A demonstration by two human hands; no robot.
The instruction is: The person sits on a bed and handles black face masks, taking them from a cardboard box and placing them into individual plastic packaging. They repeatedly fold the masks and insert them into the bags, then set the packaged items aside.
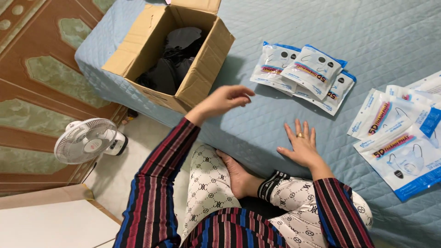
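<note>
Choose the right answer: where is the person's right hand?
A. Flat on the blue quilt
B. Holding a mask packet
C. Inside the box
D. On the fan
A: the right hand lies flat, fingers spread, on the quilt, apart from the packets, while the left hand hangs empty beside the box.

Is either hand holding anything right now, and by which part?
Nothing is held. The left hand hovers open beside the cardboard box; the right hand lies flat on the blue quilt.
</note>
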